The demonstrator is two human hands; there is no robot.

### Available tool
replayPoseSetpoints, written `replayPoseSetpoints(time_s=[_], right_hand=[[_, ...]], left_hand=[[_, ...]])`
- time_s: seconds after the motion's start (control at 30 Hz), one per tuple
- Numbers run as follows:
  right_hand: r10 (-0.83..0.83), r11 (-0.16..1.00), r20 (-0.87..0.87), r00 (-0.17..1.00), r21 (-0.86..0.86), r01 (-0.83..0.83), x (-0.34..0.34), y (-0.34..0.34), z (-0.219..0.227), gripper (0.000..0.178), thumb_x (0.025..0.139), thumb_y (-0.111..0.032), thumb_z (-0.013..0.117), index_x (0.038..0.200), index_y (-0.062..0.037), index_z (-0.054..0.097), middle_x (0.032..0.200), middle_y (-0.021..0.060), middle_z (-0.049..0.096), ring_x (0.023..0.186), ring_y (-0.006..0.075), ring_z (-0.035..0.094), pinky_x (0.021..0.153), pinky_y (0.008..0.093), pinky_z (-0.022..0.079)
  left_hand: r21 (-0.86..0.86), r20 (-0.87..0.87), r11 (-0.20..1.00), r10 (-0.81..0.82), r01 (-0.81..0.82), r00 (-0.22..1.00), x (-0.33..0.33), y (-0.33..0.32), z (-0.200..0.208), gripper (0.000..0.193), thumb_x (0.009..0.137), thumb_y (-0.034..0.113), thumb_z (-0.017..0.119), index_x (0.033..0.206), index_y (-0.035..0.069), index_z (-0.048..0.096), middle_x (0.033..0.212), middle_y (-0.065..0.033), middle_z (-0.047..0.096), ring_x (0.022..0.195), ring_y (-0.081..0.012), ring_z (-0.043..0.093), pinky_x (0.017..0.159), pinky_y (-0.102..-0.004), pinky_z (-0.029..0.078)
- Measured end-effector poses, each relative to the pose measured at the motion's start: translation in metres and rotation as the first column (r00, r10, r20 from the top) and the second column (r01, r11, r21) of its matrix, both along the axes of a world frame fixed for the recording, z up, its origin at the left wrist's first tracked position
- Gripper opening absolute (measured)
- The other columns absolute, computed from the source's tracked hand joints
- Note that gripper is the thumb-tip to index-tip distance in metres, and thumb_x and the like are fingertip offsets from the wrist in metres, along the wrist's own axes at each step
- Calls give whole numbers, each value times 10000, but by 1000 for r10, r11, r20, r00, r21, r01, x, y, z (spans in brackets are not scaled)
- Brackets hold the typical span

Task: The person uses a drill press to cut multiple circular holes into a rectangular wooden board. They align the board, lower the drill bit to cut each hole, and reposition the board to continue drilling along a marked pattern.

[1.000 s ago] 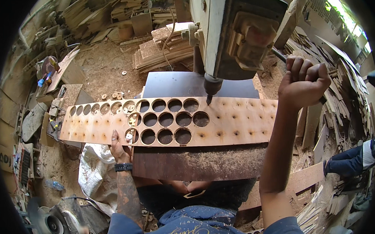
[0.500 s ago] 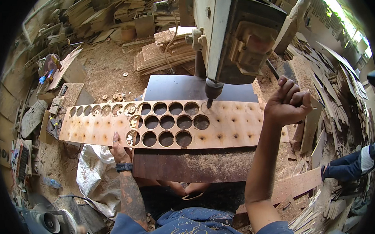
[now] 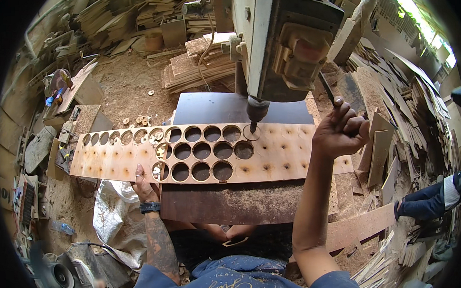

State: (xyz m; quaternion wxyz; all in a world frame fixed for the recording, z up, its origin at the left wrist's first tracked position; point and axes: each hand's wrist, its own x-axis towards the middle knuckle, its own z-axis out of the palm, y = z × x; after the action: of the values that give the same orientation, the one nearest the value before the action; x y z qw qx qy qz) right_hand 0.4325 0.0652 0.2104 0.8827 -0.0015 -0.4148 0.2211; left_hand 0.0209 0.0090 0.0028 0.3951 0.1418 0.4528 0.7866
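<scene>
A long plywood board [image 3: 282, 151] with rows of round holes and small dark pilot marks lies across the drill press table [image 3: 233, 203]. My left hand [image 3: 145, 186] grips its near edge, thumb on top; the other fingers are partly hidden. Above the board, the drill press [image 3: 282, 44] points its dark chuck [image 3: 257, 109] down at the far row. A thin ring groove [image 3: 250, 134] surrounds the tip of the tool there. My right hand [image 3: 341, 130] is raised at the right, fingers curled at the end of the black feed lever [image 3: 325, 86].
Stacked plywood sheets [image 3: 199, 68] stand behind the press. Scrap strips lean along the right [image 3: 409, 105]. A white sack [image 3: 112, 206] lies at the left, with a fan [image 3: 59, 275] below it. Another person's leg [image 3: 423, 205] shows at the right. Sawdust covers the floor.
My right hand has moved slightly left and down with the lever. The ring groove under the tool shows more clearly. My left hand stays on the board's edge.
</scene>
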Motion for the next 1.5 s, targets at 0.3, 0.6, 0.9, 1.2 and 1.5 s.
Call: replayPoseSetpoints(time_s=[0.3,0.6,0.9,1.2,1.5], right_hand=[[33,998,-59,998,-44,-36,-2,-3,-7,455,961,-300,390,554,-125,284,499,15,195,546,165,265,846,396,384],[47,995,-117,992,-77,-57,-3,-4,-14,455,957,-304,409,553,-116,312,502,20,227,563,192,341,926,425,385],[87,994,-117,989,-51,-93,-1,-2,-14,454,956,-303,407,551,-113,332,496,25,239,562,194,343,915,439,392],[126,985,-245,961,-83,-151,-7,-6,-14,467,931,-293,465,527,-115,314,507,40,223,572,211,355,925,402,417],[-23,992,-88,996,-123,12,-8,-6,5,458,965,-290,388,555,-132,258,507,2,175,530,157,268,821,399,409]], left_hand=[[-107,28,994,11,-8,1000,12,-7,21,355,901,228,610,1127,-44,584,1069,-96,629,947,-184,614,832,-313,512],[-123,-1,992,37,-37,999,8,-6,15,369,905,230,605,1140,-53,573,1092,-95,617,961,-189,605,847,-315,502],[-115,-44,992,48,-53,998,9,-4,14,385,892,289,611,1094,-39,595,1007,-82,622,861,-178,600,770,-294,495],[-181,-75,982,30,-43,997,12,-11,23,384,885,292,613,1097,-29,597,1002,-86,634,856,-174,608,762,-295,496],[-147,-129,989,8,-28,992,1,-4,1,436,875,390,599,978,-30,659,892,-78,650,720,-149,602,653,-272,489]])
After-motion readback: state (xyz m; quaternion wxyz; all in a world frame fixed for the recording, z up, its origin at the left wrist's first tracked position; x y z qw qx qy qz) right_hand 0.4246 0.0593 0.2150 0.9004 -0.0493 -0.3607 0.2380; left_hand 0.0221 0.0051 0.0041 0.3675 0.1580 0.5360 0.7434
